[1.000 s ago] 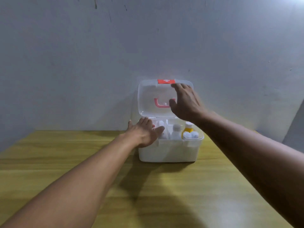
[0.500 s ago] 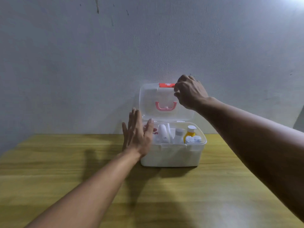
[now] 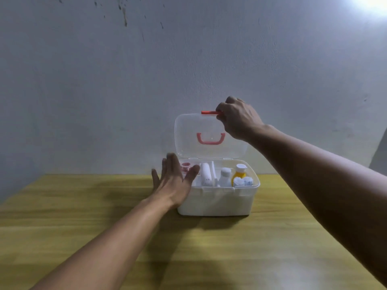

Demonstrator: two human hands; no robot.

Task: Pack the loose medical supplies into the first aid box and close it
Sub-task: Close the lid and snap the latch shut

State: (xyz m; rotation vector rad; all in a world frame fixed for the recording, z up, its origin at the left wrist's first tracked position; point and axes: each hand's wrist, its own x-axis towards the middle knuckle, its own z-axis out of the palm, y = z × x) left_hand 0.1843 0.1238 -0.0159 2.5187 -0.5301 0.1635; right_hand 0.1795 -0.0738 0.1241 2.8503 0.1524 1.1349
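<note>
A white first aid box (image 3: 215, 200) stands on the wooden table (image 3: 209, 254) near the wall. Its clear lid (image 3: 188, 141) is raised upright and shows a pink handle (image 3: 210, 139). My right hand (image 3: 238, 118) grips the lid's top edge at the red latch (image 3: 208, 112). My left hand (image 3: 173, 183) is open, palm against the box's left side, thumb over the rim. Inside stand a white tube (image 3: 205, 174), a white bottle (image 3: 225, 175), a yellow bottle (image 3: 239, 172), white gauze rolls (image 3: 243, 182) and a pink tape roll (image 3: 186, 165).
A pale wall (image 3: 125, 80) rises right behind the box. The table's far edge meets it just behind the box. No loose supplies show on the tabletop.
My right hand rose from the lid's inner face to its top edge and closed on the latch. My left hand left the box's rim and spread flat against its left side.
</note>
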